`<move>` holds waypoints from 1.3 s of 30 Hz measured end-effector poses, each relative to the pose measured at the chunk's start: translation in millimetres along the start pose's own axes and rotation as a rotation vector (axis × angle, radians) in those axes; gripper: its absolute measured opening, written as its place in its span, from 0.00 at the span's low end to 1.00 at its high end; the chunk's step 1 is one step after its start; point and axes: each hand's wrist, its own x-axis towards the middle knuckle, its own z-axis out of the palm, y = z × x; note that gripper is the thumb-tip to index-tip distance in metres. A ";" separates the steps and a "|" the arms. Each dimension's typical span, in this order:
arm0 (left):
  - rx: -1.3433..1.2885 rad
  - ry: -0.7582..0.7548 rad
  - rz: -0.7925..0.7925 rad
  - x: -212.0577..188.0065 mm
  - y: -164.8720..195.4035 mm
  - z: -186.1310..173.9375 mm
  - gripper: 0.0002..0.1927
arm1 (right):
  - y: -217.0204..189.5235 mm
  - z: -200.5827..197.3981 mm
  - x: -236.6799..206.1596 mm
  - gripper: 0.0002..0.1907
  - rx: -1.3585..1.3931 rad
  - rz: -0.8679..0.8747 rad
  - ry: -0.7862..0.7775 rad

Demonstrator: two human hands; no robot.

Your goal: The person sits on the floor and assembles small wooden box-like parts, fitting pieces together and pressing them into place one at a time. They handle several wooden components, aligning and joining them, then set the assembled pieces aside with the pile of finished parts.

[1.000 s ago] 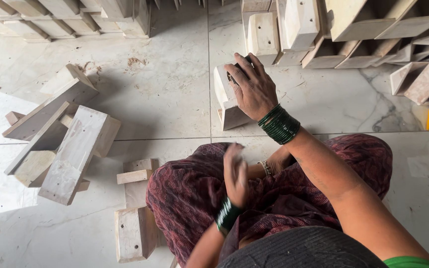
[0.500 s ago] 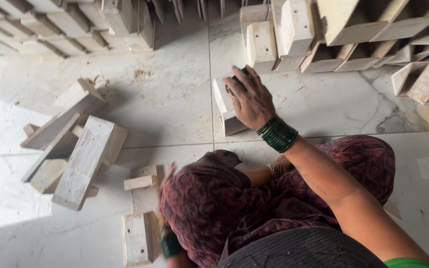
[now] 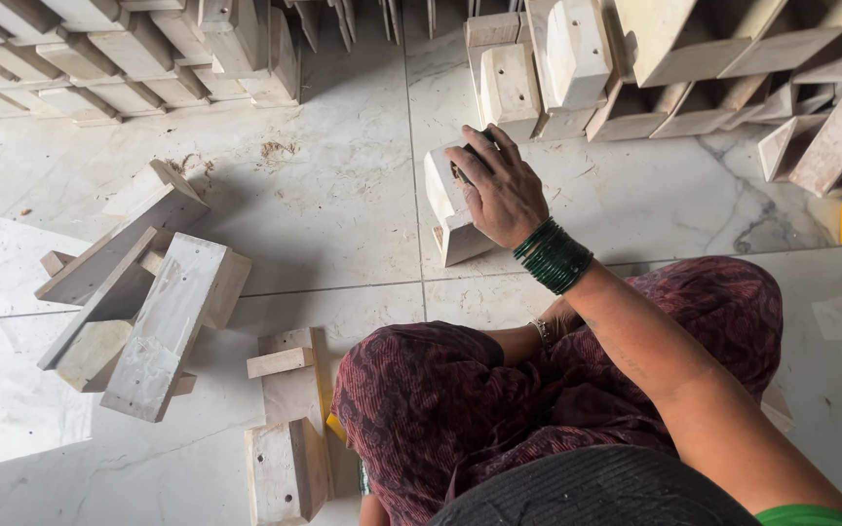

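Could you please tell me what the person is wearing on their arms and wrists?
The right hand has a stack of dark green bangles at the wrist, and its arm is bare up to a bright green sleeve edge. The left hand is hidden behind the knee; only a thin metallic band shows.

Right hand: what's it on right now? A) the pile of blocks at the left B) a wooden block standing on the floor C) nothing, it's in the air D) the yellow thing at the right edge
B: the right hand lies over the top of a pale wooden block standing on the tiled floor, apart from the block pile at the left.
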 end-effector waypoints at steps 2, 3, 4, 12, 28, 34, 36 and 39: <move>-0.004 -0.003 0.008 7.7 -4.1 -1.9 0.24 | 0.1 -2.6 1.0 0.27 -0.021 -0.010 0.006; -0.004 -0.003 0.006 12.1 -5.2 -2.5 0.24 | 0.1 -3.9 1.5 0.26 -0.014 -0.006 0.009; -0.007 -0.002 0.001 14.8 -5.7 -3.0 0.24 | 0.3 -5.6 1.5 0.25 -0.005 0.000 0.010; -0.021 0.049 -0.030 2.8 -10.9 -3.9 0.23 | 3.5 -13.7 7.3 0.23 0.000 0.005 0.001; 0.402 0.523 0.407 13.6 99.4 -6.4 0.21 | 2.1 -13.8 2.2 0.23 0.066 0.007 -0.020; 0.459 0.086 0.615 104.3 167.8 103.5 0.34 | -1.1 -11.6 -13.4 0.24 0.072 0.000 -0.048; 0.422 -0.028 0.568 136.7 153.1 143.1 0.41 | -2.7 -10.6 -16.1 0.25 0.070 0.007 -0.049; 0.421 -0.128 0.443 154.9 112.5 161.8 0.47 | -6.2 -11.2 -22.2 0.26 0.074 0.004 -0.064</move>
